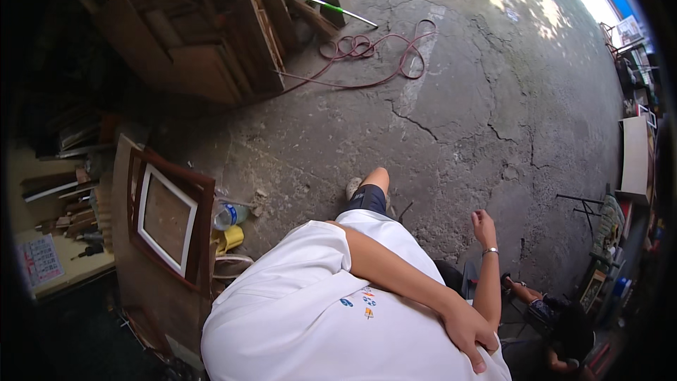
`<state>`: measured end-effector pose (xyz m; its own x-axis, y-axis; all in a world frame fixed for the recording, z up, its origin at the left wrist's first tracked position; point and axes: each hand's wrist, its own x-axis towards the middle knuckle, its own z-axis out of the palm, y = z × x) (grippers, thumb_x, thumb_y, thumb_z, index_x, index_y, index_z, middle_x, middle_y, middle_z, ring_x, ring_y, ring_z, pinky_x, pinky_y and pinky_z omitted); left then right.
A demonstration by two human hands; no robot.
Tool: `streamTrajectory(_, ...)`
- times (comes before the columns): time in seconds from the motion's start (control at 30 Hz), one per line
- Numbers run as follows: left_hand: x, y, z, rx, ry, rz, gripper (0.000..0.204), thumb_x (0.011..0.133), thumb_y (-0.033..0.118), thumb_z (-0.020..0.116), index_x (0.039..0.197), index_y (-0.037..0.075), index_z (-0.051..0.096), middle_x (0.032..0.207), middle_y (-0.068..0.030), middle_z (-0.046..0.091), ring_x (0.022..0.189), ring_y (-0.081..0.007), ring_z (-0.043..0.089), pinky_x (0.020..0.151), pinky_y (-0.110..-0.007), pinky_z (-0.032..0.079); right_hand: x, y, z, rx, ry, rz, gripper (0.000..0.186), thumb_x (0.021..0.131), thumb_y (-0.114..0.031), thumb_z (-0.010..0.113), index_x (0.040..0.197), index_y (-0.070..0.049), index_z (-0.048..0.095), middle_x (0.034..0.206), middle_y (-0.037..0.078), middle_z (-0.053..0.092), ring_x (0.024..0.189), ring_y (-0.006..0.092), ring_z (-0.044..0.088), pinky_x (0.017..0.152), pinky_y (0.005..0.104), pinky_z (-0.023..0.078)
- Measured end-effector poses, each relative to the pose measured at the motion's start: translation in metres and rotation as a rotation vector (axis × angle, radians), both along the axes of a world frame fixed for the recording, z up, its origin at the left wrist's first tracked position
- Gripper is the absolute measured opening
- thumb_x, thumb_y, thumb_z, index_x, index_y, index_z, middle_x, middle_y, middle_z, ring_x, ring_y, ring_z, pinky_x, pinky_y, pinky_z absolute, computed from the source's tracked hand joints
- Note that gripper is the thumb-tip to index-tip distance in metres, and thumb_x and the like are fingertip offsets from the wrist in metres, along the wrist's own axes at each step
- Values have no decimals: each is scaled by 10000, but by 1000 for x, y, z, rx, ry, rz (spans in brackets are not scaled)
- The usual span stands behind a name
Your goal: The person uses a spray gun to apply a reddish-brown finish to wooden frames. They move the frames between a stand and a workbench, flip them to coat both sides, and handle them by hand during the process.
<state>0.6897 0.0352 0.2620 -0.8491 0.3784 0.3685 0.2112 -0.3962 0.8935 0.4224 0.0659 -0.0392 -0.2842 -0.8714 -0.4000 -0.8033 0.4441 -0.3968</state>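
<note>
White T-shirt [296, 296] looks soft and light, easiest pinched where it's loose; your left hand [469, 331] touches it, grip hard to tell, your right hand [484, 227] looks loose.

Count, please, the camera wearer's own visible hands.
2: the left hand lies on the white shirt near the right forearm; the right hand is held out over the concrete ground.

A head-worn fisheye looks down past the near shirt [296, 303] to the ground [317, 134], its rim seemingly unreadable.
</note>
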Motion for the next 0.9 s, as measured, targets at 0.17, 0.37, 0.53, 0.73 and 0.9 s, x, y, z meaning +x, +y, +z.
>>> streamTrajectory(0.17,-96,-135,-19,-19,52,-167,601,948,541,572,1058,-47,639,890,-147,647,876,-246,624,762,-360,459,-92,-204,43,-174,-66,-132,332,974,-276,581,1114,20,635,971,175,710,870,289,690,773,374,530)
streamTrajectory(0.37,-188,-343,-1,85,79,-203,569,958,522,571,1020,-38,654,855,-110,672,824,-198,637,753,-351,483,-159,-269,-58,12,-219,-283,315,952,-301,611,1078,-15,655,923,185,710,860,326,692,773,391,531)
streamTrajectory(0.53,-261,-482,2,113,-9,-212,586,962,546,546,1017,-23,675,852,-117,683,814,-189,648,737,-356,486,-148,-294,-81,513,-488,-448,328,957,-294,594,1018,19,669,892,146,719,788,270,685,744,382,531)
streamTrajectory(0.73,-352,-651,-19,110,-43,-127,586,967,543,537,975,-27,670,822,-129,667,793,-204,639,709,-367,479,-223,-442,-110,514,-529,-458,338,960,-301,585,1018,20,672,869,133,711,760,254,673,725,380,525)
streamTrajectory(0.9,-456,-789,-55,91,-23,-18,479,950,442,612,895,-33,584,846,-124,599,837,-238,574,720,-375,439,-327,-600,-145,503,-512,-381,346,962,-307,577,1019,20,675,850,123,705,736,241,664,709,379,521)
